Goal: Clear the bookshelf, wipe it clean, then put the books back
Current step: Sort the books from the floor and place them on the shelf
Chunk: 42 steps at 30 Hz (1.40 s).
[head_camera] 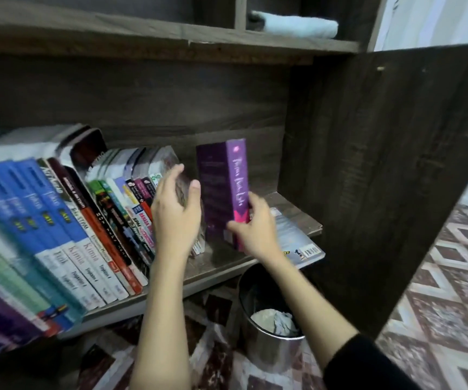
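Two hands at shelf. Right hand grips purple book low on spine. Book upright, bottom at shelf board, contact unclear. Left hand open, fingers laid against end of leaning row, at 9 o'clock of purple book, gap between. Flat book at 3 o'clock of right hand, corner past shelf edge. Bin on floor at 6 o'clock, crumpled paper inside. Towel in upper cubby at 1 o'clock.
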### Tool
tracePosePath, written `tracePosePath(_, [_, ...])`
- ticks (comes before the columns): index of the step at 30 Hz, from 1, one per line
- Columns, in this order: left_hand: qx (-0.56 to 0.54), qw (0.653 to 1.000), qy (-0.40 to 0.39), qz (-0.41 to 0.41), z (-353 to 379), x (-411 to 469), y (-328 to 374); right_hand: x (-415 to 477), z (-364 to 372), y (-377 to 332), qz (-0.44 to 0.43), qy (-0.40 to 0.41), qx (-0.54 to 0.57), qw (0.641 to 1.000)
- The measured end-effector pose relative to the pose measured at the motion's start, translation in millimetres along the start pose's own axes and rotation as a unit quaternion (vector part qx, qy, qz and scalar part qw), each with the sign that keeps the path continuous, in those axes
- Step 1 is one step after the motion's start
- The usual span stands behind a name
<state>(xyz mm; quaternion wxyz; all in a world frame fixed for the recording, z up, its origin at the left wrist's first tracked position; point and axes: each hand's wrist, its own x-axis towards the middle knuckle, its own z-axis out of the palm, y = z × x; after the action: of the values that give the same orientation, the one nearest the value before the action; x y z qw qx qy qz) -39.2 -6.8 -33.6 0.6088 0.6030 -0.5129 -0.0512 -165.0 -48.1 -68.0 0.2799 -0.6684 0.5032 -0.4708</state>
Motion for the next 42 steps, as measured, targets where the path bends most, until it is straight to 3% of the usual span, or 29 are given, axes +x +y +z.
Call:
tracePosePath(3, [0.151, 0.984, -0.032, 0.085, -11, 3, -4, -20, 40, 12, -0.053, -0.033, -0.071, 0.996])
tracePosePath(5, [0.281, 0.948, -0.066, 0.136, -15, 7, -11, -28, 54, 19, -0.086, -0.060, -0.112, 0.988])
tracePosePath(7, [0.339, 0.925, -0.089, 0.149, -18, 13, -16, -26, 60, 24, -0.098, -0.051, -0.096, 0.989])
tracePosePath(14, [0.381, 0.903, -0.083, 0.180, -13, 25, -20, -13, 71, 30, -0.046, -0.056, 0.003, 0.997])
tracePosePath(19, [0.403, 0.888, -0.102, 0.197, -17, 31, -22, 9, 51, 48, 0.017, -0.147, 0.057, 0.987])
tracePosePath(22, [0.432, 0.872, -0.111, 0.203, -19, 39, -22, 8, 48, 50, 0.055, -0.119, 0.044, 0.990])
tracePosePath(27, [0.496, 0.840, -0.099, 0.196, -16, 49, -23, 11, 60, 45, 0.048, -0.090, 0.022, 0.995])
tracePosePath(42, [0.535, 0.829, -0.045, 0.159, 5, 54, -35, 28, 78, 48, 0.015, -0.086, -0.093, 0.992])
